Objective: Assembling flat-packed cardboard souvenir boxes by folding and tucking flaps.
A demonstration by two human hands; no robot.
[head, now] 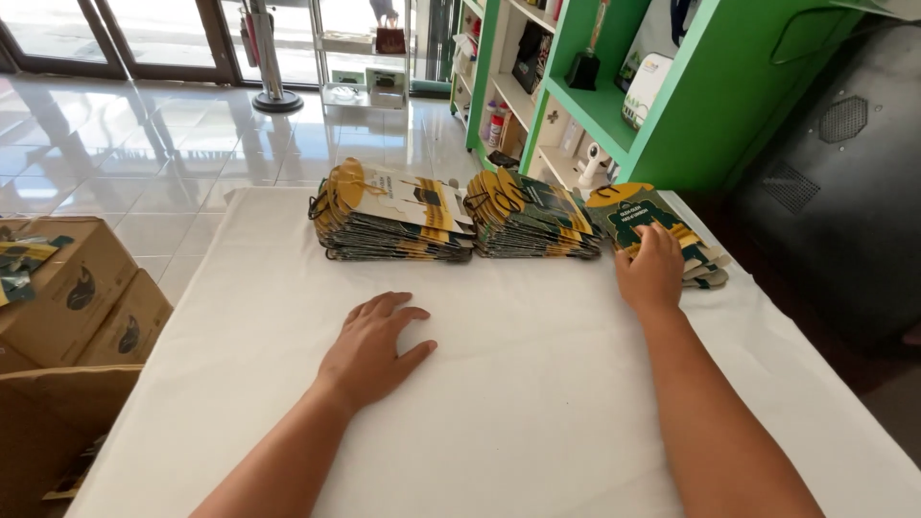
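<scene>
Bright shop room with a glossy tiled floor

A white-covered bench [537, 384] stands before green shelving [614, 105] stocked with small goods; glass doors [163, 38] let daylight gleam on the floor tiles [125, 144], and cardboard boxes [67, 297] sit at the left.

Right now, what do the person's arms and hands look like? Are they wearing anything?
Both arms are bare as far up as the view shows, with no sleeves in sight. The left hand and the right hand wear no gloves. No watch, bracelet or ring shows on either. The fingernails look short and plain.
</scene>
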